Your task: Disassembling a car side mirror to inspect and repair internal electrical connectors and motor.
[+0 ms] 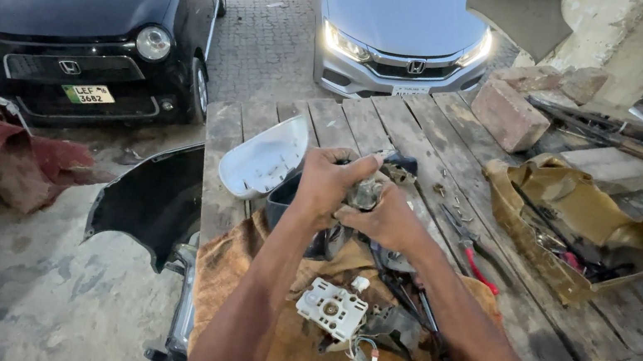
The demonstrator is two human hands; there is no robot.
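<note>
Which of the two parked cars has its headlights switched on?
The silver car, top centre behind the wooden table; its headlights glow, while the black car on the left has dark lamps.

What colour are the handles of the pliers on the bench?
Red, seen in the head view: pliers.

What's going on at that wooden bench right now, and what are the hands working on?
A person grips a small grey metal part in both bare hands, left hand and right hand, over a weathered plank workbench. Below them, on a brown cloth, lies a white plastic mounting plate with attached wires. A white mirror cover sits to the left, red-handled pliers to the right.
</note>
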